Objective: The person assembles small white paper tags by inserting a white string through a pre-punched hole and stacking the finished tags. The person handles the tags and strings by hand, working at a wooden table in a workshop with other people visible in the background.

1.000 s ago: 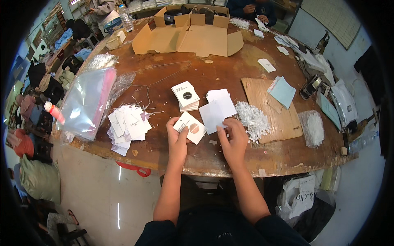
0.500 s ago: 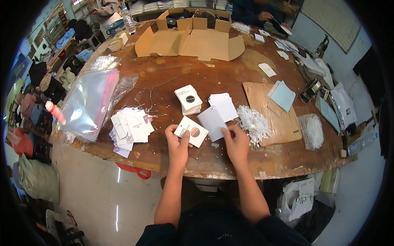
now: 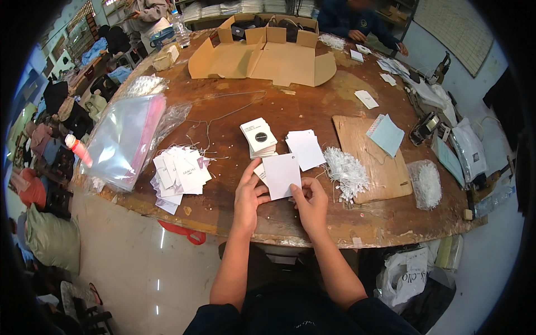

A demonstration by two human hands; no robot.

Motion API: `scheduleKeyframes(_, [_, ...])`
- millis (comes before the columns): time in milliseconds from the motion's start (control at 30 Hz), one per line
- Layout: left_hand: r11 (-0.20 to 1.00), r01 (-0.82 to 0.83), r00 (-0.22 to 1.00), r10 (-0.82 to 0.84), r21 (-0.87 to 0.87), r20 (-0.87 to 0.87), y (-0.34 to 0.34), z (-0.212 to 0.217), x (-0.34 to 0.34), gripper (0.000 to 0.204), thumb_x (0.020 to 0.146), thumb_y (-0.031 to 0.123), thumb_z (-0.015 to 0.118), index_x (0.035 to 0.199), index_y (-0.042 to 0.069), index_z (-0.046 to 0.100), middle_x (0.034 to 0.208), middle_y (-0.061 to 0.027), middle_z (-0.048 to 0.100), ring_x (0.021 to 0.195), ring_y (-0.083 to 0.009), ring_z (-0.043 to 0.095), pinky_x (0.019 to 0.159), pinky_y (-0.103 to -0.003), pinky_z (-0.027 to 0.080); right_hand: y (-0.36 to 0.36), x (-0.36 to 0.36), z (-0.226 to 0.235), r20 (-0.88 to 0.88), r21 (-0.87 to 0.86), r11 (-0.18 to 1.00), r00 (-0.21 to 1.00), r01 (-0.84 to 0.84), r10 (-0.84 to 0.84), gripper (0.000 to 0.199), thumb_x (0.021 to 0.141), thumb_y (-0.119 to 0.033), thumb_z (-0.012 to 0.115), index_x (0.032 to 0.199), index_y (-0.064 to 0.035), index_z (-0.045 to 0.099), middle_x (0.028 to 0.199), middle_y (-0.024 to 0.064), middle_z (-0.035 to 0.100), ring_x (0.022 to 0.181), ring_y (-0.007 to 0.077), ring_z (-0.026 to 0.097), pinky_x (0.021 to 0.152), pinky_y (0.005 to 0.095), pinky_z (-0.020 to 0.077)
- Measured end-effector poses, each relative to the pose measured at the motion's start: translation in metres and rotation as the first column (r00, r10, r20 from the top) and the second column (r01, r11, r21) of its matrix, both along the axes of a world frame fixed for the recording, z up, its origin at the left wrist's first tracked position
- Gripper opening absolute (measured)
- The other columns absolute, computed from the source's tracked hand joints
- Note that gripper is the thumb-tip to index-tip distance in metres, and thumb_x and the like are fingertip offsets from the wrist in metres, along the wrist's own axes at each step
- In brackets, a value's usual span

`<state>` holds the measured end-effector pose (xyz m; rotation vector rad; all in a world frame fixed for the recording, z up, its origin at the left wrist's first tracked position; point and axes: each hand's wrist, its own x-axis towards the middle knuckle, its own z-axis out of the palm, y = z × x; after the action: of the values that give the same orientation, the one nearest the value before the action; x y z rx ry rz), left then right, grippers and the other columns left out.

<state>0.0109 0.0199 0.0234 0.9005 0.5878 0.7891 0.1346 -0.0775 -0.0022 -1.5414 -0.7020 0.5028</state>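
Observation:
My left hand [image 3: 247,196] holds a small cream card [image 3: 259,173], mostly hidden behind a plain pale card. That pale card [image 3: 281,174], with a small hole near its top corner, is pinched in my right hand [image 3: 310,204] and overlaps the cream one. Just beyond my hands stand a stack of cream cards [image 3: 258,137] with a dark circle on top and a stack of plain white cards [image 3: 305,149]. A bundle of white tag strings [image 3: 347,175] lies to the right of my right hand. Farther left is a loose pile of strung white tags [image 3: 184,172].
A wooden board [image 3: 371,159] carries a light-blue card [image 3: 386,135]. Clear plastic bags [image 3: 124,142] lie at left, a bagged string bundle [image 3: 425,184] at right. An open cardboard box [image 3: 282,58] sits at the far side, where another person [image 3: 357,25] is seated.
My right hand has brought the pale card left and upright over the cream card, covering most of it. At the far right, the other person's arm has moved, and the white item they held no longer shows.

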Motion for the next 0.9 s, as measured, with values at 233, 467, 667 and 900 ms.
scheduleKeyframes(233, [0.948, -0.056, 0.994, 0.081, 0.314, -0.069, -0.006, -0.008, 0.019, 0.055, 0.104, 0.016, 0.059, 0.154, 0.002, 0.042, 0.129, -0.0097, 0.064, 0.107, -0.013, 0.064, 0.093, -0.03, 0.052, -0.003, 0.002, 0.001, 0.288, -0.035, 0.995, 0.952, -0.094, 0.1, 0.014, 0.095, -0.009, 0.071, 0.095, 0.001, 0.06, 0.078, 0.005, 0.064, 0.07, 0.0084, 0.057, 0.063, 0.0275, 0.0466])
scheduleKeyframes(467, [0.95, -0.055, 0.983, 0.105, 0.309, -0.148, -0.003, -0.002, 0.016, 0.055, 0.1, 0.018, 0.067, 0.149, -0.001, 0.05, 0.119, -0.0093, 0.068, 0.104, -0.0112, 0.062, 0.091, -0.028, 0.051, -0.006, 0.006, 0.005, -0.197, 0.176, 0.975, 0.965, -0.138, 0.172, 0.006, 0.098, -0.005, 0.065, 0.1, 0.0008, 0.065, 0.085, -0.0022, 0.062, 0.077, 0.005, 0.054, 0.067, 0.0229, 0.0448])
scheduleKeyframes(667, [0.949, -0.116, 0.981, 0.155, 0.293, -0.113, -0.005, -0.002, 0.014, 0.058, 0.1, 0.019, 0.068, 0.148, -0.005, 0.048, 0.119, -0.01, 0.068, 0.104, -0.0116, 0.062, 0.092, -0.028, 0.051, -0.013, 0.006, 0.011, -0.286, 0.167, 0.98, 0.946, -0.106, 0.151, 0.015, 0.097, -0.006, 0.069, 0.11, 0.0021, 0.07, 0.089, 0.0006, 0.067, 0.074, 0.0046, 0.057, 0.064, 0.0204, 0.0452])
scheduleKeyframes(900, [0.944, -0.215, 0.973, 0.23, 0.251, -0.03, -0.013, -0.004, 0.02, 0.05, 0.101, 0.02, 0.068, 0.141, -0.006, 0.055, 0.118, -0.0096, 0.068, 0.103, -0.0111, 0.062, 0.091, -0.028, 0.051, -0.013, 0.004, 0.009, -0.308, 0.252, 0.966, 0.942, -0.051, 0.13, 0.012, 0.095, -0.003, 0.071, 0.105, 0.0021, 0.07, 0.091, 0.0035, 0.069, 0.072, 0.0064, 0.061, 0.062, 0.0214, 0.0491])
